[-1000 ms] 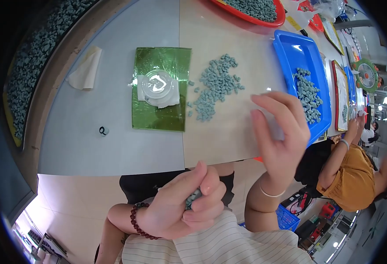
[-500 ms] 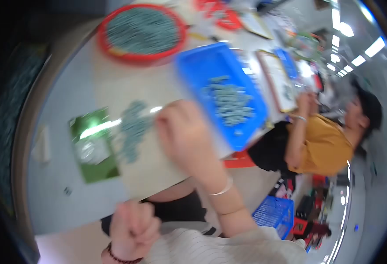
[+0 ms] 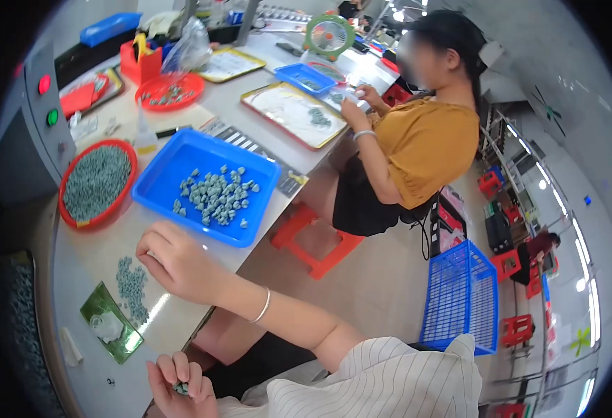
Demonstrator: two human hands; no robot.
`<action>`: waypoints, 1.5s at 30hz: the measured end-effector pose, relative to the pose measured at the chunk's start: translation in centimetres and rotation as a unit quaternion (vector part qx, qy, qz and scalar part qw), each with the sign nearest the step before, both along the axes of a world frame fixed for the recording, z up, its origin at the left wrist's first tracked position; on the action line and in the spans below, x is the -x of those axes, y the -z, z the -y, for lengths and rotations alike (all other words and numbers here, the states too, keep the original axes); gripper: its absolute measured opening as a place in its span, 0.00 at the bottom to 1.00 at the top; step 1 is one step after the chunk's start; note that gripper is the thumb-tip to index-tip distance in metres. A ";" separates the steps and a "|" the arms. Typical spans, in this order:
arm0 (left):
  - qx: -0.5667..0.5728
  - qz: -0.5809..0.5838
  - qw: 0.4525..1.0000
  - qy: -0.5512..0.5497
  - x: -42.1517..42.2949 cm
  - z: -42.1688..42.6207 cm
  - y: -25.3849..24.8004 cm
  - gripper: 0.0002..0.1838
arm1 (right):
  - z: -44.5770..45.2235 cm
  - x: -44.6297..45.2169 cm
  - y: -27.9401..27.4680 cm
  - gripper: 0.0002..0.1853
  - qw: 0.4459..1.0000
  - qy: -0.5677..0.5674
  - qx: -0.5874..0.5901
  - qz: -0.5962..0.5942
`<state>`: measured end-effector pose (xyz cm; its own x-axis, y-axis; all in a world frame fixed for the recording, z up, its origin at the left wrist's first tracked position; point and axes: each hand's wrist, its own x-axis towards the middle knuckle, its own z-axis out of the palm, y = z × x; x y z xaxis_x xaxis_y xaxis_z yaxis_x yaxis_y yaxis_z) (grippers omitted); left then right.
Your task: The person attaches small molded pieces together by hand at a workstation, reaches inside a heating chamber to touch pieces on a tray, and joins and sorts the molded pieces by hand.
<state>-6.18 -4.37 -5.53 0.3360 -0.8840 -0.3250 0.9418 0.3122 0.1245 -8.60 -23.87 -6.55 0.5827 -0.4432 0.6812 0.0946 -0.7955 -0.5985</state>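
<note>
My left hand (image 3: 179, 384) is at the bottom left, its fingers curled around a small grey-green piece (image 3: 181, 387). Above the table, my right hand (image 3: 173, 261) has thumb and fingers bent together in a pinch; whatever it holds, if anything, is hidden. Just left of it lies a loose patch of small grey-green pieces (image 3: 132, 287) on the tabletop. Beyond the right hand is a blue tray (image 3: 159, 181) with larger grey-green clusters (image 3: 217, 196) in it. A green packet (image 3: 114, 341) with a clear wad on top lies near the left hand.
A red round basket (image 3: 134, 167) full of grey-green pieces stands at the left. A co-worker (image 3: 424, 139) sits to the right by a yellow-rimmed tray (image 3: 264, 111). A red stool (image 3: 316, 247) and a blue crate (image 3: 459, 299) stand on the floor.
The view has swung right and levelled, now showing more of the co-worker and room. My left hand has opened enough to show the piece in it; my right hand remains above the table.
</note>
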 end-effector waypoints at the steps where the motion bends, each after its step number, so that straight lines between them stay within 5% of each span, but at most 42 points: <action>1: -0.004 0.024 1.000 -0.011 0.3 0.1 0.7 0.19 | -0.1 0.0 0.0 0.04 1.000 0.002 0.001 0.012; 6: -0.018 0.290 0.954 -0.074 1.7 -0.5 2.6 0.19 | -3.4 2.5 -1.0 0.03 0.989 -0.099 -0.089 0.068; 9: -0.050 0.464 0.877 -0.114 2.2 -1.6 1.6 0.18 | -7.6 6.3 -2.4 0.03 0.971 -0.195 -0.132 0.034; 14: -0.146 0.679 0.704 -0.148 2.7 -1.9 1.6 0.20 | -10.2 9.1 -2.0 0.04 0.992 -0.127 -0.013 0.000; 21: -0.180 0.619 0.755 -0.123 3.4 -2.5 1.1 0.13 | -10.7 9.4 -2.0 0.07 0.996 -0.049 0.075 -0.014; 25: -0.197 0.635 0.728 -0.168 2.7 -2.5 2.8 0.08 | -9.9 9.0 -2.7 0.08 0.993 -0.061 0.098 -0.024; 26: -0.203 0.609 0.759 -0.109 2.8 -2.6 1.2 0.06 | -9.9 9.0 -2.6 0.09 0.993 -0.058 0.102 -0.031; 28: -0.261 0.626 0.728 -0.101 3.0 -2.5 -0.1 0.03 | -9.6 8.3 -2.3 0.10 0.991 -0.061 0.114 -0.030; 30: -0.203 0.728 0.643 -0.126 1.6 -2.4 0.6 0.08 | -9.4 7.7 -2.4 0.11 0.990 -0.083 0.106 -0.047; 36: -0.207 0.679 0.702 -0.063 -0.4 -2.2 1.0 0.04 | -7.8 6.0 -1.5 0.12 0.983 -0.128 0.084 -0.097; 45: -0.162 0.683 0.706 -0.092 -2.3 -2.2 2.6 0.06 | -7.0 3.8 -1.0 0.14 0.968 -0.220 -0.072 -0.100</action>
<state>-3.84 -2.14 -8.14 0.6317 -0.7376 0.2385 -0.1794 0.1603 0.9706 -12.37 -16.83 -5.58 0.8500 -0.2035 0.4859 0.2771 -0.6118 -0.7409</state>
